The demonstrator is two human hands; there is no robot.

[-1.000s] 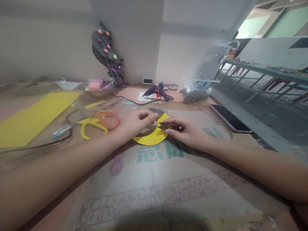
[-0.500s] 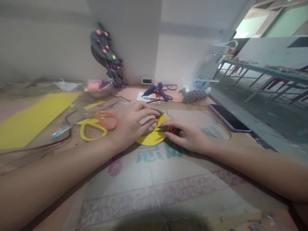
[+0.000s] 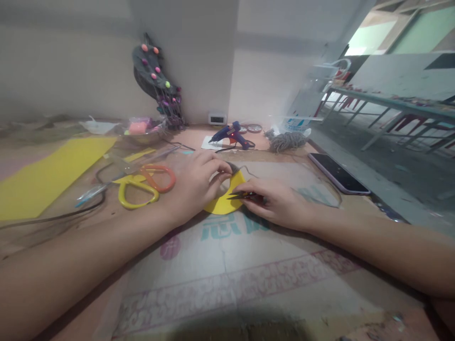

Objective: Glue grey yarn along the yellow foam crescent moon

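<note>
My left hand [image 3: 202, 182] pinches the top edge of a curved yellow sheet piece [image 3: 222, 204], beside a dark grey part [image 3: 233, 166] at its upper end. The fingers partly hide that piece. A strand of grey yarn [image 3: 245, 168] trails from there to the right and passes behind my right hand. In my right hand [image 3: 277, 199] is a pair of thread snips [image 3: 239, 195], held in closed fingers. Their dark pointed blades lie over the yellow piece and point left. The snips' handles are mostly hidden in the palm.
Scissors [image 3: 138, 195] with orange and yellow handles lie left, near a yellow sheet [image 3: 53, 175]. Behind stand a blue glue gun [image 3: 231, 135], a small clock [image 3: 217, 119] and grey yarn [image 3: 287, 141]. A phone [image 3: 337, 174] lies right. A grey crescent decoration [image 3: 147, 71] leans against the wall.
The snips' blades have moved slightly left and down over the yellow piece. My left fingertips have shifted a little left, and the yarn strand shows more.
</note>
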